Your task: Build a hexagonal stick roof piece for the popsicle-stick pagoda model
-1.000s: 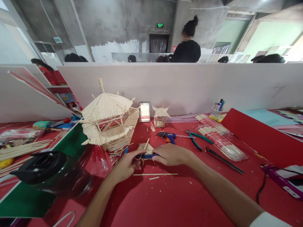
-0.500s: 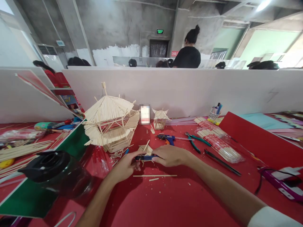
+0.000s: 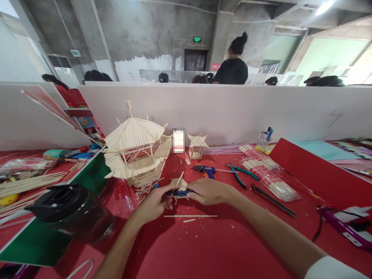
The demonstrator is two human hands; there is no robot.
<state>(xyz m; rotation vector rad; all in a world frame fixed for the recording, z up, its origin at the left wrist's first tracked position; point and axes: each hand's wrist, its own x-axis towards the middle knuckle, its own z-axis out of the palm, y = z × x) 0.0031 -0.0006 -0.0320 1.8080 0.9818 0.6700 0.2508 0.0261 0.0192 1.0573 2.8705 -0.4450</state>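
My left hand [image 3: 155, 201] and my right hand [image 3: 207, 191] are closed on opposite ends of a dark blue utility knife [image 3: 181, 193], held level between them. Its blade cannot be made out. Just behind and below it is a small stick-built piece [image 3: 176, 182] with one stick poking up at an angle; the knife and fingers hide part of it. A long thin stick [image 3: 190, 216] lies on the red table in front of my hands, with a short offcut [image 3: 189, 221] beside it.
A large stick pavilion [image 3: 139, 151] stands behind left, a small one [image 3: 198, 146] at the back. Rightward lie a glue gun [image 3: 207, 171], pliers [image 3: 240, 174], a dark long tool [image 3: 273, 199] and bagged sticks [image 3: 269, 170]. A dark bottle [image 3: 78, 213] stands near my left arm.
Both hands and the knife stay nearly where they were. The whole view has shifted very slightly. The standing person in the background has turned their head a little.
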